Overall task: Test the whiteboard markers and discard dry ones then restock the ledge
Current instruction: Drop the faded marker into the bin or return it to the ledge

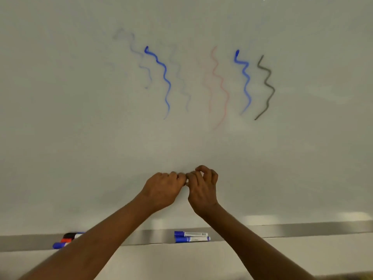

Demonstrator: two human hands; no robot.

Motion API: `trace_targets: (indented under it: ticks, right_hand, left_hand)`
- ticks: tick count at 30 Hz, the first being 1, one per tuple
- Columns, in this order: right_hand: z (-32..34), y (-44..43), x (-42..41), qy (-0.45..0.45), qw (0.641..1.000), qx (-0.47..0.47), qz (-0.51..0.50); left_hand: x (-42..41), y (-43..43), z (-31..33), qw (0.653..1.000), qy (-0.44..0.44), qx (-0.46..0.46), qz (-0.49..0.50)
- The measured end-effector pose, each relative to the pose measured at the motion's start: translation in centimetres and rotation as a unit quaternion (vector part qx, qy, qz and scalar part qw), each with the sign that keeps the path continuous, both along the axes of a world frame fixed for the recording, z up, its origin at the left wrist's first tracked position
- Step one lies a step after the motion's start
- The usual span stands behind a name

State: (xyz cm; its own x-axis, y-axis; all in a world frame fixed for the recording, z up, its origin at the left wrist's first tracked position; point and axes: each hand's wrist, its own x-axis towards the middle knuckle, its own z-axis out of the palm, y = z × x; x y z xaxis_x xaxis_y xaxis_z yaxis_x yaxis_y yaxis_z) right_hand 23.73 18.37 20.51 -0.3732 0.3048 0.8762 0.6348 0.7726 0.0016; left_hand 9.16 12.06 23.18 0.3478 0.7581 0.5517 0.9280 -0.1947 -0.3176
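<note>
Two bare forearms rise from the bottom edge and converge toward the middle. Beyond them runs the grey ledge (302,229) at the foot of the whiteboard (80,138). On it, in the gap between the forearms, lie two blue-capped markers (189,239) with white barrels, side by side and touching, caps to the left. Further left on the ledge sits a cluster of three markers (65,240), capped black, red and blue, partly hidden by the left forearm.

Above the ledge, close against the board, the left hand (163,188) and the right hand (203,190) meet knuckle to knuckle. The fingers of both are curled inward and pinch a pale thing (187,181), of which only a sliver shows where the hands touch; it is too covered to name. The right forefinger arches above the rest.

Higher on the board stand wavy strokes, left to right: a faint blue stroke (149,73), a bold blue stroke (165,74), a faint grey stroke (181,80), a faint red stroke (222,82), a second bold blue stroke (248,77) and a dark grey stroke (265,82).
</note>
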Motion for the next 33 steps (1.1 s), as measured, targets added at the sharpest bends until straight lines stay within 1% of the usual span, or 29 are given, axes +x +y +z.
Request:
trace_targets:
  ticks: [3,8,9,11,12,13,14,15,16,17,18,21,22,23,27,29,31,32,33]
  right_hand:
    - [2.4,-0.9,0.6,0.01,0.999,0.032,-0.004]
    - [5.6,-3.4,1.5,-0.021,0.999,0.045,0.006]
    - [6.3,-4.0,1.7,-0.016,0.999,0.041,0.006]
    - [8.1,-5.1,2.1,0.043,0.999,-0.005,0.006]
    - [9.3,-5.7,2.3,0.096,0.994,-0.055,0.017]
    - [10.5,-6.3,2.5,0.156,0.979,-0.129,0.042]
    - [11.8,-7.1,2.8,0.212,0.948,-0.222,0.085]
    - [13.0,-7.7,3.1,0.254,0.905,-0.311,0.138]
    - [14.1,-8.0,3.4,0.281,0.863,-0.372,0.193]
    - [15.1,-8.2,3.8,0.291,0.834,-0.404,0.238]
    - [15.9,-8.4,4.1,0.293,0.816,-0.417,0.273]
    - [17.9,-9.4,4.4,0.3,0.775,-0.425,0.359]
    - [18.6,-9.9,4.4,0.309,0.77,-0.416,0.373]
    - [19.3,-10.4,4.5,0.317,0.772,-0.4,0.378]
    - [21.1,-11.0,5.4,0.32,0.819,-0.318,0.355]
    - [21.5,-10.5,6.0,0.341,0.828,-0.281,0.345]
    - [21.9,-9.7,6.8,0.366,0.836,-0.224,0.343]
    - [22.1,-9.1,7.2,0.368,0.851,-0.181,0.33]
    - [22.4,-8.6,7.8,0.356,0.875,-0.129,0.301]
  left_hand:
    - [-0.5,-0.8,2.1,0.999,0.01,0.033,-0.006]
    - [-0.6,-2.8,4.7,0.997,-0.025,0.061,-0.027]
    - [-0.7,-3.2,5.3,0.996,-0.031,0.074,-0.03]
    - [-1.1,-3.7,6.6,0.993,-0.041,0.107,-0.032]
    - [-1.2,-4.0,7.5,0.99,-0.044,0.13,-0.031]
    - [-1.3,-4.2,8.5,0.986,-0.048,0.154,-0.03]
    - [-1.4,-4.3,9.6,0.982,-0.05,0.181,-0.034]
    - [-1.3,-4.5,10.6,0.976,-0.046,0.208,-0.044]
    - [-1.1,-4.7,11.7,0.97,-0.035,0.232,-0.059]
    - [-0.8,-5.0,12.7,0.964,-0.019,0.253,-0.078]
    - [-0.4,-5.2,13.6,0.959,-0.001,0.267,-0.098]
    - [1.0,-5.9,15.8,0.949,0.038,0.282,-0.136]
    - [1.4,-6.0,16.2,0.946,0.048,0.287,-0.141]
    - [1.7,-6.0,16.6,0.944,0.057,0.291,-0.145]
    - [2.2,-5.5,18.0,0.943,0.073,0.294,-0.14]
    - [2.3,-4.9,19.1,0.942,0.078,0.3,-0.129]
    - [2.2,-4.0,20.5,0.938,0.093,0.315,-0.111]
    - [2.3,-3.4,21.2,0.936,0.098,0.324,-0.097]
    - [2.4,-2.8,22.1,0.936,0.097,0.329,-0.08]
